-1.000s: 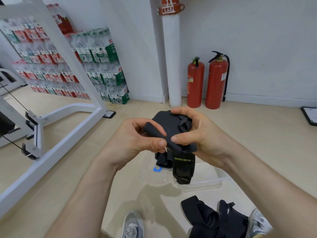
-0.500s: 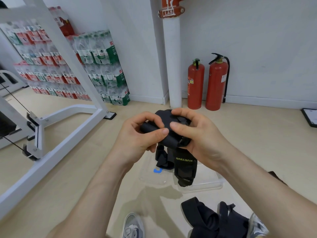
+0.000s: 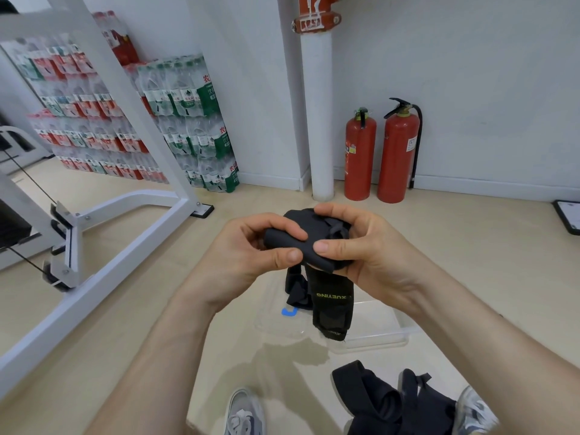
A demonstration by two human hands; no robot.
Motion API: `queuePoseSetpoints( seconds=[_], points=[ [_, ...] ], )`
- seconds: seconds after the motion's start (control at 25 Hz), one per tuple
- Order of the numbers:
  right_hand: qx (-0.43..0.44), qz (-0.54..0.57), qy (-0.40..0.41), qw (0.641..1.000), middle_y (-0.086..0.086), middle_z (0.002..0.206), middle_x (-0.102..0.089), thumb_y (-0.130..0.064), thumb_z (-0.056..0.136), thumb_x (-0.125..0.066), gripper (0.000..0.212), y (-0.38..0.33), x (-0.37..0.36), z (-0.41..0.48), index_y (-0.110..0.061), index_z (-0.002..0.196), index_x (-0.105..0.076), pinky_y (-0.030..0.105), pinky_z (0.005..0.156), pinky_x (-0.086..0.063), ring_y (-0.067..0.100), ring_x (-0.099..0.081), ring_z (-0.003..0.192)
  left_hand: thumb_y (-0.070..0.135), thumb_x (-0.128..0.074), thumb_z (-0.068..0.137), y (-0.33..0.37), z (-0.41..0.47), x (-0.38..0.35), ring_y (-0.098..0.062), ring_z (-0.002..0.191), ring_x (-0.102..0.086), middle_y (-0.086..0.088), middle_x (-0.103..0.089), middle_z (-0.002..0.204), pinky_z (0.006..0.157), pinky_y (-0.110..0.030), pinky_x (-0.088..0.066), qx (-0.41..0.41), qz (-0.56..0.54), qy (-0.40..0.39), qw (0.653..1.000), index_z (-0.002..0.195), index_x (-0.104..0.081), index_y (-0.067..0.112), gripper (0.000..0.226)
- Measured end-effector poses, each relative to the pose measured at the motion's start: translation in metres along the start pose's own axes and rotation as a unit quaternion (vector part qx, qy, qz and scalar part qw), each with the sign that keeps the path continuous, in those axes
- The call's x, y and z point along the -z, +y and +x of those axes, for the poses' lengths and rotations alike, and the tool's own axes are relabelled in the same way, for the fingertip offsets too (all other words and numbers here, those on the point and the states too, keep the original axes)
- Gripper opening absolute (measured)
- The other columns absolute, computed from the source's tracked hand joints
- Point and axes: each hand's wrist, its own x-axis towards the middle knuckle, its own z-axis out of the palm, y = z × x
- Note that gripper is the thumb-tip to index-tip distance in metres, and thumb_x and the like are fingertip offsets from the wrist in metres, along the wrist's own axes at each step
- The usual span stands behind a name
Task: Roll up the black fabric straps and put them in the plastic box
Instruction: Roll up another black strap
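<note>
Both hands hold one black fabric strap (image 3: 329,302) at chest height. My left hand (image 3: 251,249) pinches the rolled end between thumb and fingers. My right hand (image 3: 354,243) curls round the bundled part from the right, thumb pressed on the roll. The strap's loose tail, printed XUEYING, hangs down over the clear plastic box (image 3: 376,324) on the floor. A second length of the strap dangles behind the tail. More black straps (image 3: 383,403) lie in a heap on the floor near my feet.
A white metal gym frame (image 3: 94,246) runs along the left. Stacked packs of bottled water (image 3: 175,127) stand against the back wall. Two red fire extinguishers (image 3: 379,152) stand beside a white pipe (image 3: 320,120). My shoes (image 3: 244,416) show at the bottom.
The roll has grown tighter and the hanging tail a little shorter. Both thumbs have shifted over the roll; the hands stay at about the same height.
</note>
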Motion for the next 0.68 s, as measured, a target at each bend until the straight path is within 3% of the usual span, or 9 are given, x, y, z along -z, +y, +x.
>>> queuePoseSetpoints(
  seconds=[0.08, 0.16, 0.24, 0.36, 0.52, 0.68],
  points=[
    [0.002, 0.011, -0.009, 1.0, 0.02, 0.121, -0.063, 0.008, 0.062, -0.071, 0.062, 0.001, -0.001, -0.001, -0.006, 0.121, -0.058, 0.034, 0.068, -0.061, 0.026, -0.073, 0.085, 0.008, -0.075, 0.064, 0.002, -0.001, -0.003, -0.007, 0.062, -0.062, 0.004, -0.068, 0.068, 0.061, -0.015, -0.049, -0.002, -0.004, 0.026, 1.0, 0.072, -0.076, 0.021, 0.015],
    [-0.006, 0.018, -0.019, 1.0, 0.021, 0.122, -0.063, 0.013, 0.064, -0.075, 0.063, 0.001, -0.003, -0.004, -0.004, 0.122, -0.057, 0.035, 0.068, -0.061, 0.032, -0.073, 0.085, 0.019, -0.081, 0.064, 0.003, 0.0, -0.003, -0.007, 0.055, -0.055, 0.005, -0.062, 0.06, 0.056, -0.015, -0.045, -0.005, 0.006, 0.026, 1.0, 0.071, -0.075, 0.021, 0.009],
    [-0.018, 0.014, -0.019, 1.0, 0.02, 0.119, -0.066, -0.001, 0.077, -0.07, 0.047, 0.001, -0.007, -0.006, -0.005, 0.122, -0.059, 0.039, 0.073, -0.062, 0.036, -0.072, 0.087, 0.021, -0.088, 0.065, 0.0, 0.001, -0.001, -0.01, 0.049, -0.044, 0.003, -0.053, 0.053, 0.05, -0.016, -0.038, 0.0, 0.036, 0.038, 0.999, 0.067, -0.073, 0.022, 0.015],
    [0.002, 0.003, 0.006, 1.0, 0.013, 0.106, -0.072, -0.006, 0.097, -0.051, 0.021, 0.0, -0.007, -0.004, -0.007, 0.109, -0.068, 0.037, 0.071, -0.06, 0.025, -0.071, 0.085, 0.026, -0.071, 0.073, -0.002, 0.003, -0.001, -0.009, 0.047, -0.035, 0.006, -0.042, 0.049, 0.046, -0.014, -0.029, 0.013, 0.065, 0.068, 0.995, 0.06, -0.064, 0.019, 0.016],
    [0.033, -0.066, 0.005, 0.997, 0.012, 0.103, -0.075, 0.018, 0.09, -0.048, 0.039, 0.004, -0.006, -0.005, -0.01, 0.106, -0.071, 0.035, 0.074, -0.062, 0.026, -0.073, 0.088, 0.029, -0.073, 0.08, -0.002, 0.002, -0.009, -0.004, 0.051, -0.038, 0.012, -0.043, 0.051, 0.05, -0.012, -0.032, -0.006, 0.098, 0.062, 0.993, 0.064, -0.05, 0.011, 0.033],
    [0.055, -0.119, 0.025, 0.991, 0.013, 0.109, -0.074, 0.018, 0.09, -0.049, 0.046, 0.005, -0.002, -0.003, -0.018, 0.106, -0.073, 0.045, 0.087, -0.058, 0.033, -0.071, 0.099, 0.028, -0.066, 0.081, -0.007, 0.005, -0.015, -0.006, 0.046, -0.036, 0.013, -0.042, 0.051, 0.046, -0.014, -0.029, 0.001, 0.072, 0.047, 0.996, 0.061, -0.053, 0.025, 0.024]
  ],
)
